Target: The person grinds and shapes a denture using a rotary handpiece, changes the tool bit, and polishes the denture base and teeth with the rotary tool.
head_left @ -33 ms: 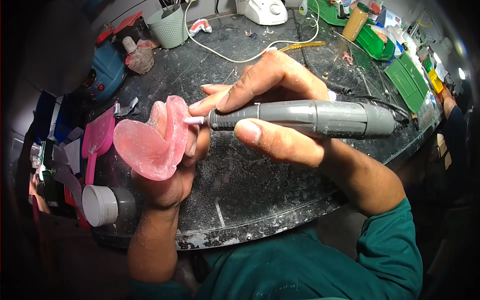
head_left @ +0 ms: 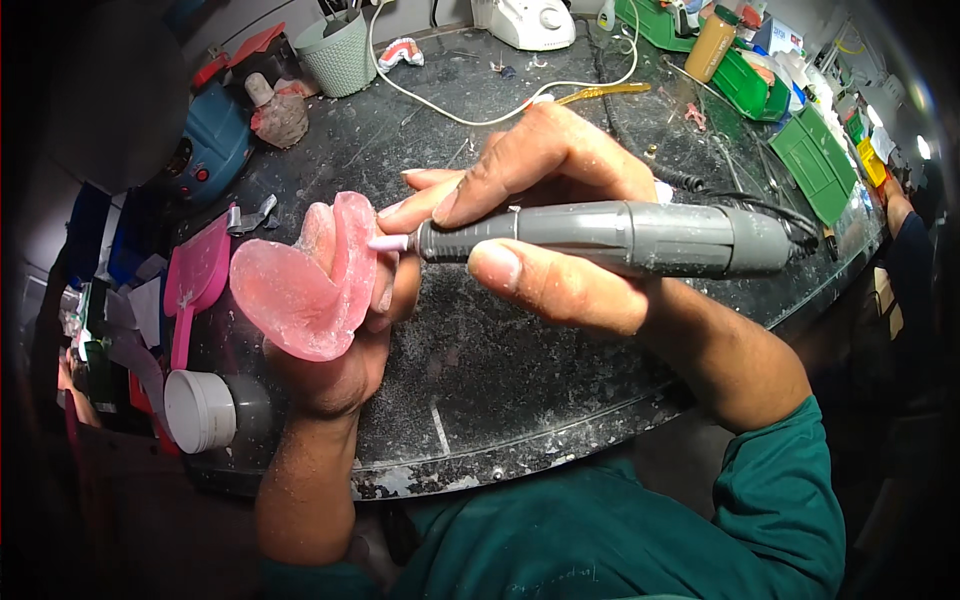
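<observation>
My left hand is closed around a pink denture base, held up over the bench. Its fingers are partly hidden behind the pink piece, and one fingertip shows in its hollow. In my right hand lies a grey rotary handpiece, gripped between thumb and fingers and pointing left. The pale grinding bit at its tip meets the right-hand wall of the denture base. White dust speckles the pink surface, the handpiece and my fingers.
A white lidded tub and a pink dustpan stand left on the dusty black bench. Farther back are a woven pot, a white control unit with its cord, and green bins. Another person's hand shows at far right.
</observation>
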### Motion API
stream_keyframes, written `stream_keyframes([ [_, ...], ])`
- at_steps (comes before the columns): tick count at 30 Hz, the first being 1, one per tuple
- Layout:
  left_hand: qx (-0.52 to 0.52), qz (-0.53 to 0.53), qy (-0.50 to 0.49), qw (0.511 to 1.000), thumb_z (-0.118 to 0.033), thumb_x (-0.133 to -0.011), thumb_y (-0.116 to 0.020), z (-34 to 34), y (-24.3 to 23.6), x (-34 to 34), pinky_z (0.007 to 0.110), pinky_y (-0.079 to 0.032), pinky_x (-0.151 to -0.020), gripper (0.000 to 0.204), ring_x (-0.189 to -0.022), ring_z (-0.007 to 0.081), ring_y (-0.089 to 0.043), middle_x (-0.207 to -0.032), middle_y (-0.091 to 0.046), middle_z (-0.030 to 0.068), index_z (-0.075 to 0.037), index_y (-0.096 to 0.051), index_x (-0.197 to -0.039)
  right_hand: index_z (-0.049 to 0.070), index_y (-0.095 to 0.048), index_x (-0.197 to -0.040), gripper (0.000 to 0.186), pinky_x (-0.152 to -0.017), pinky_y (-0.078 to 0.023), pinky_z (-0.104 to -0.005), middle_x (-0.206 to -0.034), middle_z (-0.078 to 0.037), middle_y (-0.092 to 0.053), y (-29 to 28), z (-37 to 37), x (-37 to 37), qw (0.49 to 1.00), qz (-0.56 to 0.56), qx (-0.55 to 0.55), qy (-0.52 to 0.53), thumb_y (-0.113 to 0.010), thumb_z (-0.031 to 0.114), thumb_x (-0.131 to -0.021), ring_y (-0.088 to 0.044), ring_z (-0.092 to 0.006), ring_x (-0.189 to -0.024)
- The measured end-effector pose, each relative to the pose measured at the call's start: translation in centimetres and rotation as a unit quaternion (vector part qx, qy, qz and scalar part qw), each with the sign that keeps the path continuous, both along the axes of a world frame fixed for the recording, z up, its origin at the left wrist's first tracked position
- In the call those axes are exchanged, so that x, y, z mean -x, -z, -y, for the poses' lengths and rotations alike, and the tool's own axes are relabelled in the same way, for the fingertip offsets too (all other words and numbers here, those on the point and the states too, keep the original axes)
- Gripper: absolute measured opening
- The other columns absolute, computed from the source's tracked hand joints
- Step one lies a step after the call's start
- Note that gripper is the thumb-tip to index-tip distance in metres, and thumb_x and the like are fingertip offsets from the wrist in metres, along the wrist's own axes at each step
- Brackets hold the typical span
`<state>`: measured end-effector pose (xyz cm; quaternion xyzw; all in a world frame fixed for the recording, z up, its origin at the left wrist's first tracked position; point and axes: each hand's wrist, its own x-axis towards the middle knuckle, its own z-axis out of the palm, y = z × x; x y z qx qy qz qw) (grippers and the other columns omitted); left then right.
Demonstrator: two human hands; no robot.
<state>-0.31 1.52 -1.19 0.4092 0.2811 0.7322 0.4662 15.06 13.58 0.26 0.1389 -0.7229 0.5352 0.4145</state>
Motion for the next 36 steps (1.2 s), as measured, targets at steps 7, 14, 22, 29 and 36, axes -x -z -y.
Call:
stream_keyframes([
  [7,0.023,0.008,-0.009,1.000,-0.035,-0.099,-0.051,0.1,-0.1,-0.1,0.017,-0.028,-0.047,0.032,-0.054,0.0029,-0.040,-0.070,-0.047,-0.0043,-0.004,-0.055,-0.097,-0.003,-0.062,-0.098,0.023,-0.073,-0.053,-0.0278,-0.093,-0.010,-0.063,0.3,0.4,0.2,0.998,-0.018,0.046,0.024,-0.069,0.013,-0.085,-0.066,-0.0146,-0.082],
  [14,0.011,0.028,0.005,1.000,-0.035,-0.100,-0.050,0.1,0.4,0.4,0.016,-0.029,-0.048,0.032,-0.057,0.0030,-0.041,-0.073,-0.049,-0.0026,-0.003,-0.055,-0.097,-0.003,-0.062,-0.098,0.021,-0.071,-0.053,-0.0280,-0.090,-0.009,-0.063,-0.2,0.0,-0.2,0.997,0.003,-0.034,0.066,-0.069,0.012,-0.084,-0.066,-0.0151,-0.081],
  [22,0.025,0.008,-0.007,1.000,-0.031,-0.097,-0.053,0.3,0.4,0.6,0.016,-0.035,-0.052,0.030,-0.062,0.0043,-0.047,-0.080,-0.053,0.0002,-0.001,-0.057,-0.102,-0.002,-0.062,-0.095,0.017,-0.068,-0.052,-0.0282,-0.087,-0.009,-0.063,0.1,-0.3,0.2,0.996,-0.002,-0.046,0.072,-0.068,0.009,-0.083,-0.064,-0.0131,-0.079],
  [29,-0.021,0.049,0.046,0.998,-0.031,-0.098,-0.053,0.1,1.5,1.7,0.017,-0.042,-0.057,0.034,-0.068,0.0063,-0.054,-0.092,-0.061,0.0053,0.000,-0.058,-0.111,-0.001,-0.063,-0.095,0.018,-0.066,-0.048,-0.0279,-0.087,-0.007,-0.063,-0.4,0.5,0.0,0.997,0.039,0.053,0.036,-0.069,0.010,-0.083,-0.060,-0.0117,-0.077],
  [36,0.001,0.108,0.031,0.994,-0.027,-0.094,-0.057,0.4,1.4,1.4,0.017,-0.043,-0.059,0.035,-0.074,0.0055,-0.055,-0.100,-0.061,0.0051,0.000,-0.057,-0.116,-0.001,-0.063,-0.096,0.020,-0.068,-0.048,-0.0269,-0.086,-0.006,-0.063,-0.1,0.0,0.1,0.999,0.014,-0.034,0.036,-0.071,0.012,-0.083,-0.061,-0.0115,-0.078],
])
